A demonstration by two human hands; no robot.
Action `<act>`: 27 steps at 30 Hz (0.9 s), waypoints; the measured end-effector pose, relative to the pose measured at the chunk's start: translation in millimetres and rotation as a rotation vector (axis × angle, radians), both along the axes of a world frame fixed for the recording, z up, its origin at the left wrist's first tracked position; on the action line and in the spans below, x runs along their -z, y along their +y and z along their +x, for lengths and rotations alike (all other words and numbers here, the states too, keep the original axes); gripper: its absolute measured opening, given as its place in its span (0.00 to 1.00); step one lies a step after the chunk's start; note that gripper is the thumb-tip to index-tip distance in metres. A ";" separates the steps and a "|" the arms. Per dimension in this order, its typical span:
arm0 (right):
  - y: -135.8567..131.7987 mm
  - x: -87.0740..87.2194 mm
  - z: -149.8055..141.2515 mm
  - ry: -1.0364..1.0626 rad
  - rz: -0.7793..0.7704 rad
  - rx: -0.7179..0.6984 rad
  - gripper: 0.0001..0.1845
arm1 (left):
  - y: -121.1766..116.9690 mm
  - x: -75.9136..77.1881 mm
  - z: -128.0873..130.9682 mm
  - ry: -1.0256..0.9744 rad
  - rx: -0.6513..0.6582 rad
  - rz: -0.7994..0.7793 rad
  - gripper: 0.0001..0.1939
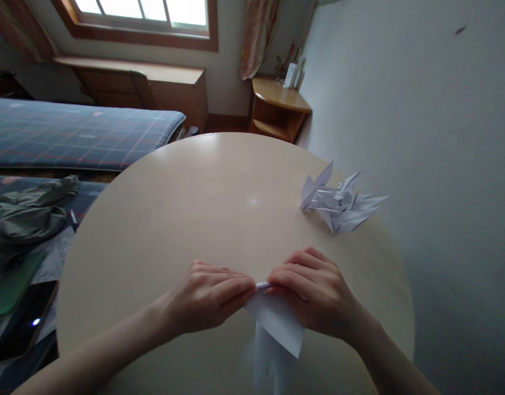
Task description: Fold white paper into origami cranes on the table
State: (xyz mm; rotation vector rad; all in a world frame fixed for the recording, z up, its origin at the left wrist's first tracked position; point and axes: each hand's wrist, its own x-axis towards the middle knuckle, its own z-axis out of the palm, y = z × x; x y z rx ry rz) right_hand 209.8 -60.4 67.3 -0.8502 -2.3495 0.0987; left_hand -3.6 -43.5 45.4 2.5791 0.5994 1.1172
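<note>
A partly folded sheet of white paper (279, 321) is pinched along its upper edge between both hands, above the near part of the round table (186, 208). My left hand (219, 293) grips the upper left end of that edge, fingers pressed together. From the other side, my right hand (308, 288) closes on the edge, its fingers curled over the paper. A pointed flap hangs below toward the lower right. Several folded white paper shapes with sharp tips (338, 200) lie in a cluster at the table's right side.
Left of the table, a plaid mattress (71, 134) holds a crumpled grey-green cloth (30, 211), a green folder (16, 285) and a dark phone (24, 321). A white wall (442, 164) runs close along the right. A corner shelf (279, 93) and desk (174, 74) stand beyond.
</note>
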 end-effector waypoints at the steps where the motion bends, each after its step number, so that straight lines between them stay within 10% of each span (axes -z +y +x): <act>1: 1.8 -0.2 2.7 0.019 -0.020 0.003 0.04 | 0.2 0.1 -0.7 0.007 -0.009 0.031 0.03; 10: 9.0 3.3 13.8 0.189 0.014 0.032 0.06 | 3.3 -4.4 -3.5 -0.005 0.003 0.077 0.07; 18: 14.7 13.0 15.9 0.438 0.084 0.201 0.12 | 13.3 10.2 -7.3 -0.314 0.042 -0.593 0.34; 27: 19.5 34.6 6.4 0.759 -0.260 0.105 0.10 | 23.9 41.7 3.8 -0.441 -0.020 -1.040 0.36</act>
